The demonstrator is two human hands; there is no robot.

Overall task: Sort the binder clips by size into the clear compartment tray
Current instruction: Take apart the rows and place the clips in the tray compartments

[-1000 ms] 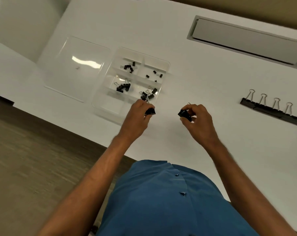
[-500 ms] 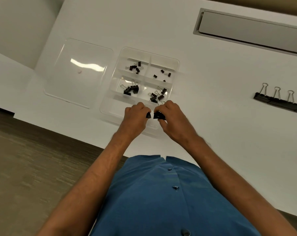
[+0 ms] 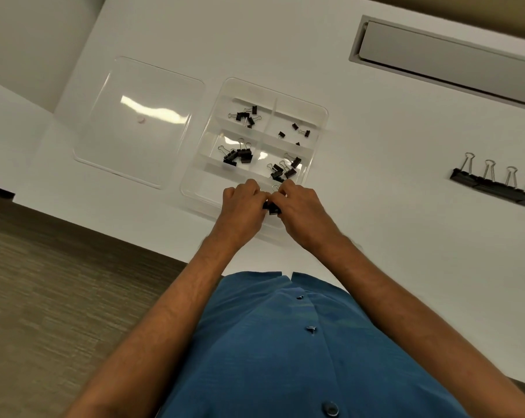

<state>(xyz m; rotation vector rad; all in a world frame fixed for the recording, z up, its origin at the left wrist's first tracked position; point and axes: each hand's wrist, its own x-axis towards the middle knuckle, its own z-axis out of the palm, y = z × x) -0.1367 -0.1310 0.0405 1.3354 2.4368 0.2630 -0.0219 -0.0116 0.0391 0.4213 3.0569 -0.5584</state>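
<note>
The head view looks down at a white desk (image 3: pixel 375 176). A clear compartment tray (image 3: pixel 321 116) sits on it, with its clear lid (image 3: pixel 140 122) lying just to the left.

Four parts of the tray already hold small black binder clips (image 3: pixel 244 116). The two parts at the near end are hard to see, because both hands are over them.

The left hand (image 3: pixel 243 206) and the right hand (image 3: pixel 300 209) meet above the near edge of the tray. Each grip is curled and clenched on a black clip (image 3: pixel 271 206) pinched between the two hands. It is too small and hidden to tell if it is one clip or two.

Far off on the right, a row of big clips (image 3: pixel 496 182) waits on the desk, well apart from the tray.

What could go wrong? The clip could slip out of the fingers and bounce into the wrong part, because the walls between the parts look low. It could also snap shut on a finger if the wire arms are let go too fast. A hard push on the near edge might slide the light tray.
</note>
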